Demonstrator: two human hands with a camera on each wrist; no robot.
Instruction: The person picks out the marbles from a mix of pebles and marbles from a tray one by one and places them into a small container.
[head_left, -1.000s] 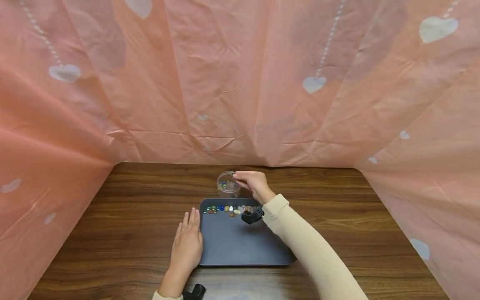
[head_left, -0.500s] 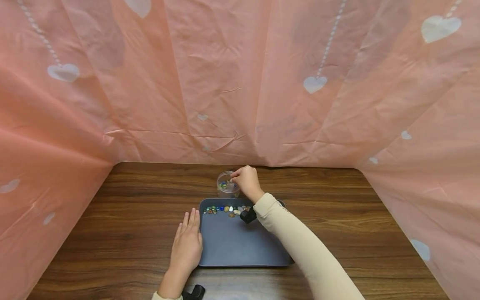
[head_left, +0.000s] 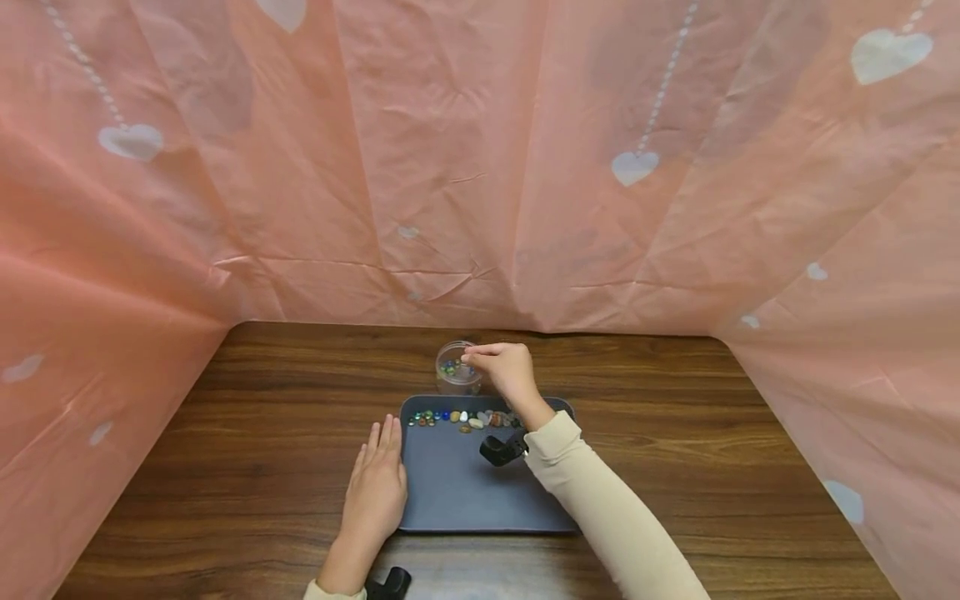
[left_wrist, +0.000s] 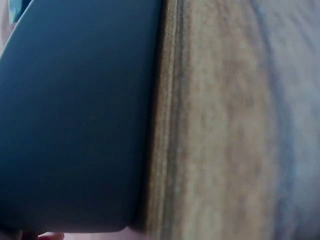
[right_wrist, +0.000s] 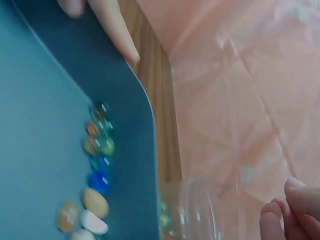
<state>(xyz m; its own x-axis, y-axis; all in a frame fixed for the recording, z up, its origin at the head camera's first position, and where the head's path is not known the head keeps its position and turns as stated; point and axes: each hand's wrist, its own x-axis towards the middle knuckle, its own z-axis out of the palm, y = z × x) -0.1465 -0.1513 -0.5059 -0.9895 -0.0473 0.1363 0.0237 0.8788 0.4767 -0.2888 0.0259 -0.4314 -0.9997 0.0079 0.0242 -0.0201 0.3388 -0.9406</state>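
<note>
My left hand [head_left: 375, 493] lies with straight fingers along the left edge of the dark grey tray [head_left: 480, 500]; its fingertips [right_wrist: 117, 30] show at the tray rim in the right wrist view. My right hand [head_left: 512, 373] is over the rim of a clear round plastic jar [head_left: 458, 385], thumb and fingertips drawn together. Whether anything small sits between them is hidden. Several glass marbles [right_wrist: 99, 182] lie in the jar and along the tray's far left edge. Smooth pebbles [right_wrist: 95, 202], tan, white and reddish, continue the row to the right.
The jar stands just behind the tray on the brown wood table [head_left: 247, 467]. A pink curtain with white hearts [head_left: 450, 167] closes off the back and both sides. A black wrist camera [head_left: 501, 450] hangs over the tray below my right wrist.
My right hand dipped toward the jar's mouth half a second ago, and now sits slightly back to the right, fingertips still at the rim. My left hand stays in place.
</note>
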